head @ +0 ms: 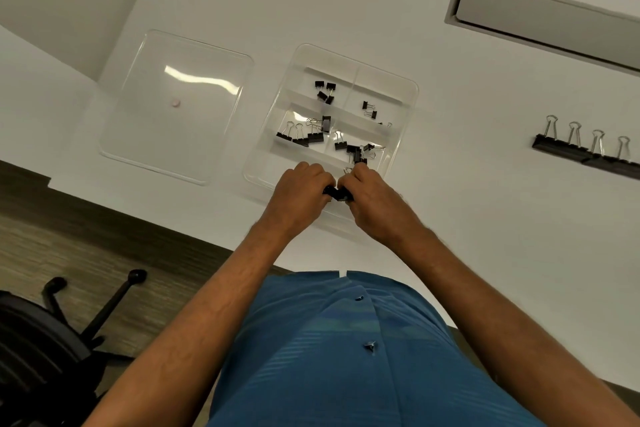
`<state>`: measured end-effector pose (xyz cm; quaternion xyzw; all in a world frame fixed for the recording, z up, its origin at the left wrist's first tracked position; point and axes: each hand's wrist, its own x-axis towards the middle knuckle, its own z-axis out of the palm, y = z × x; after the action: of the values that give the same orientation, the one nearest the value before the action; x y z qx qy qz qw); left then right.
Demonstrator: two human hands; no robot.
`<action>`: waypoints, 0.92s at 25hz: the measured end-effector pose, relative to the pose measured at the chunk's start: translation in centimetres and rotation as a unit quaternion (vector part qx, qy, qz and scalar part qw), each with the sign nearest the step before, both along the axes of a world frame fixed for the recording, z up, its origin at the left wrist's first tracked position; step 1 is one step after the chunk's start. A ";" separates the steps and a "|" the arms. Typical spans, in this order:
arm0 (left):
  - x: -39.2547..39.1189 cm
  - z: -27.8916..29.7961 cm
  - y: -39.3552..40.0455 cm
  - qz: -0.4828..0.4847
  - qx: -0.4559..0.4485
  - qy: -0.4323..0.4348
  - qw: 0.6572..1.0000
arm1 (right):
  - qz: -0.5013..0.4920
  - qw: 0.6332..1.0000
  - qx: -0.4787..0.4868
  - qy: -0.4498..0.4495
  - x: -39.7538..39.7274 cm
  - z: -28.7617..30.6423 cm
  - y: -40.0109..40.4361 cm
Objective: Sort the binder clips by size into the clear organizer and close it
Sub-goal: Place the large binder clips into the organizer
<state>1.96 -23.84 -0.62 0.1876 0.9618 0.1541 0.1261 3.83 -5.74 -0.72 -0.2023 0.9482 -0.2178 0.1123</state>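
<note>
Black binder clips (337,193) are pinched between left hand (300,191) and right hand (372,199), both closed on them, over the near edge of the clear organizer (405,87). Lid (176,104) lies just left; four large clips (585,149) sit well right on the table (346,3).

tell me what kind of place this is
Most likely an office or meeting room. The work happens on a wide white table with a recessed cable hatch built into it, a wheeled office chair stands on the carpeted floor, and the things being sorted are binder clips.
</note>
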 end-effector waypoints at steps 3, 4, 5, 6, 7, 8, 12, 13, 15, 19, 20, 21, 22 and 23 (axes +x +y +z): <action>0.0 -0.3 -0.1 -0.007 0.005 -0.002 1.000 | 0.008 1.000 0.022 -0.003 -0.3 -0.3 0.1; 0.0 -0.3 0.1 -0.011 0.004 -0.004 1.000 | 0.012 1.000 0.028 -0.004 -0.4 -0.4 0.1; -0.1 -0.3 0.2 -0.015 0.004 -0.006 1.000 | 0.015 0.999 0.033 -0.006 -0.5 -0.5 0.1; -0.2 -0.3 0.3 -0.017 0.006 -0.007 1.000 | 0.017 0.999 0.038 -0.008 -0.6 -0.6 0.2; -0.3 -0.2 0.4 -0.017 0.012 -0.009 1.000 | 0.017 0.999 0.044 -0.010 -0.6 -0.7 0.2; -0.3 -0.3 0.2 -0.015 0.020 -0.010 1.000 | 0.017 0.999 0.050 -0.011 -0.6 -0.8 0.1; 0.4 -0.8 0.1 0.001 0.046 0.004 0.999 | 0.013 0.997 0.078 -0.009 -0.6 -0.8 0.1; 0.6 -1.0 0.1 0.005 0.049 0.013 0.999 | 0.013 0.997 0.080 -0.011 -0.5 -0.7 0.0; 1.1 -1.3 0.2 0.014 0.055 0.029 0.998 | 0.018 0.996 0.083 -0.012 -0.5 -0.8 -0.1; 1.4 -1.5 0.5 0.019 0.066 0.046 0.997 | 0.035 0.997 0.072 0.000 -0.4 -1.4 0.5; 1.3 -1.5 0.5 0.019 0.063 0.047 0.997 | 0.037 0.997 0.062 0.003 -0.3 -1.4 0.6; 1.2 -1.4 0.6 0.020 0.059 0.049 0.997 | 0.036 0.998 0.052 0.010 -0.3 -1.2 0.7; 1.2 -1.2 0.6 0.023 0.054 0.052 0.997 | 0.034 0.998 0.041 0.017 -0.2 -0.9 1.0; 1.2 -1.1 0.6 0.029 0.054 0.058 0.996 | 0.032 0.999 0.030 0.026 -0.1 -0.4 1.4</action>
<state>3.21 -23.27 -1.71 0.1753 0.9628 0.1984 0.0548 3.76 -4.36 -1.17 -0.2348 0.9498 -0.1806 0.1006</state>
